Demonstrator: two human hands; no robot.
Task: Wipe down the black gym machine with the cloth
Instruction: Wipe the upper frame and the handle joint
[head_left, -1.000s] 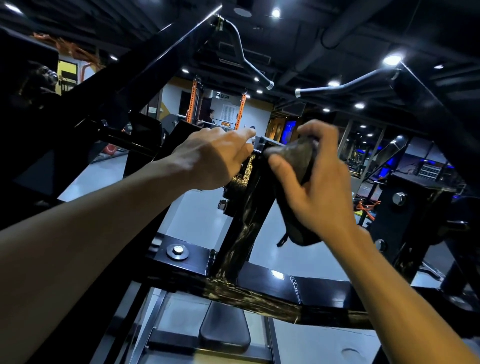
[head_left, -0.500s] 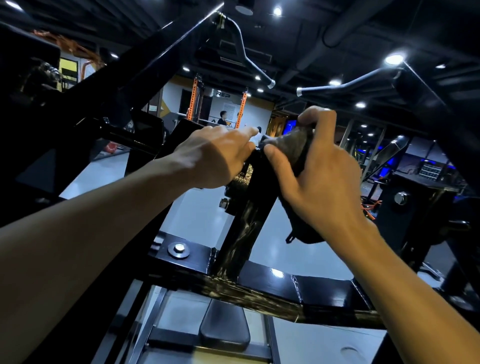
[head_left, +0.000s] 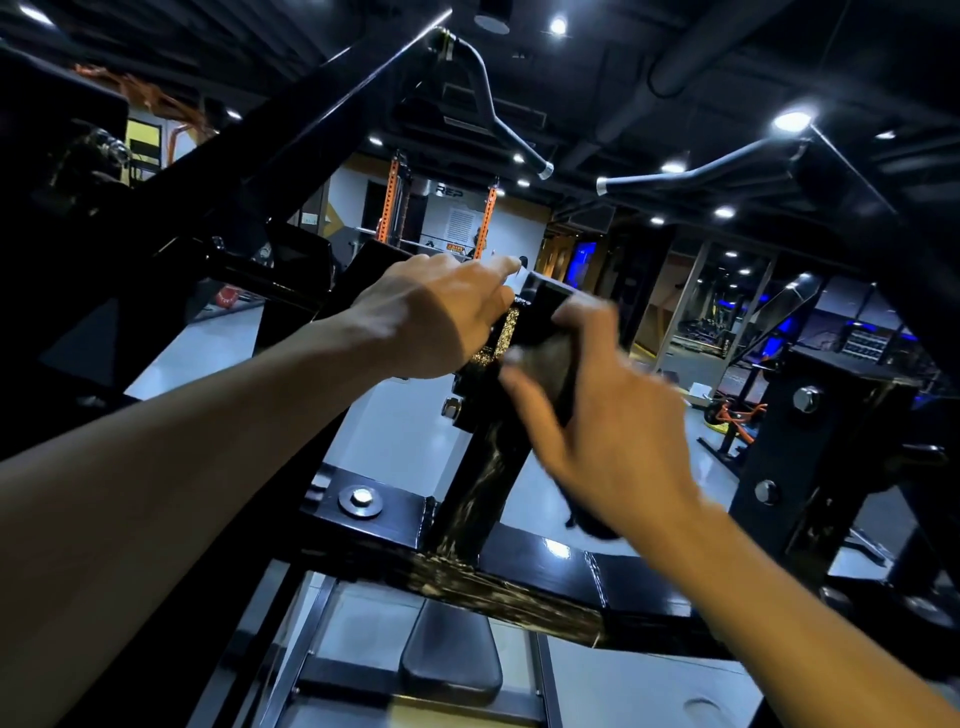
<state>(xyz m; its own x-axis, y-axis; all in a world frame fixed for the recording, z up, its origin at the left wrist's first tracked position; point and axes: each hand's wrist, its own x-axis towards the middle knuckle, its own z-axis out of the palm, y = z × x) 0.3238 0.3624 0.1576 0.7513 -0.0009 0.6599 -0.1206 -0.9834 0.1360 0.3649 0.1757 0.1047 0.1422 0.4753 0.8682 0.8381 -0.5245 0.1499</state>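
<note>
The black gym machine fills the view: a slanted upright post (head_left: 485, 478) rises from a horizontal crossbar (head_left: 540, 577) with worn, scuffed paint. My right hand (head_left: 608, 415) grips a dark grey cloth (head_left: 553, 364) and presses it against the right side of the post, a little below its top; the hand is motion-blurred. My left hand (head_left: 436, 312) rests over the top left of the post, fingers curved over its edge. A tail of the cloth hangs below my right wrist.
A black seat pad (head_left: 449, 660) sits below the crossbar. Two curved grey handles (head_left: 498, 114) hang overhead. A bolted black frame column (head_left: 810, 452) stands at the right, a thick black beam (head_left: 291, 124) slants up at the left. Orange racks stand far behind.
My right hand with the cloth has slid down the post from its top. The left hand has stayed on the post's top left.
</note>
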